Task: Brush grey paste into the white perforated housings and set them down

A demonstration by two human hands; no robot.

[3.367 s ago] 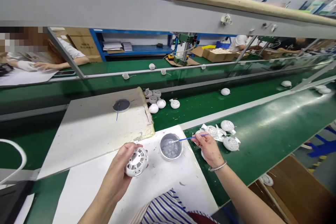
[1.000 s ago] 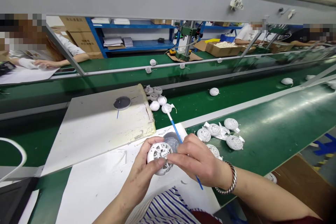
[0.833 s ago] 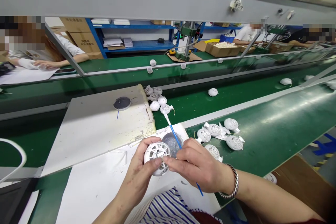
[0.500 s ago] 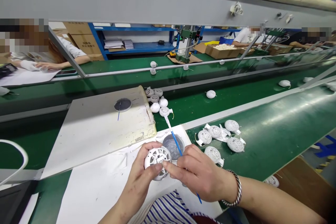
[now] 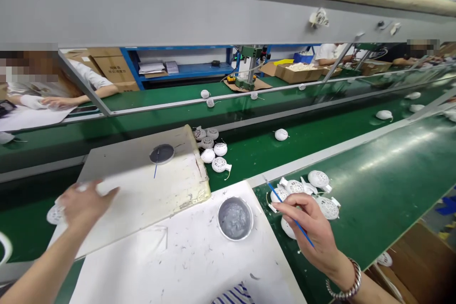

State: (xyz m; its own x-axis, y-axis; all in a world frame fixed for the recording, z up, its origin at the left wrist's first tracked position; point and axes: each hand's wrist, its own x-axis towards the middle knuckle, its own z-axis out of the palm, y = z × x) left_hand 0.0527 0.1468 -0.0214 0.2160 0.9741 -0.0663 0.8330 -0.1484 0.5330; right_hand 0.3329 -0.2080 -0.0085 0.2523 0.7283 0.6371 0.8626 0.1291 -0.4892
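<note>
My left hand (image 5: 84,205) reaches out at the left with its fingers spread, next to a white round plastic housing (image 5: 55,214) on the green belt. The hand partly covers that housing, so any touch between them is unclear. A thin blue-handled brush (image 5: 305,236) is pinched between the fingers of my right hand (image 5: 309,228), its pale tip pointing up and left. Behind and under my right hand lie several white perforated housings (image 5: 319,179). A round cup of grey paste (image 5: 235,218) stands on the white sheet (image 5: 185,247) between my hands.
A pale board (image 5: 121,166) bears a round lid with grey residue (image 5: 162,153) and a thin blue stick. Several white housings (image 5: 220,165) cluster by its right edge. A metal rail (image 5: 302,156) divides the green belts. Co-workers sit across; a grey beam (image 5: 178,14) spans overhead.
My left hand has moved far left and let go of the housing, which now lies beside it. My right hand, still with the brush, has moved right, away from the cup.
</note>
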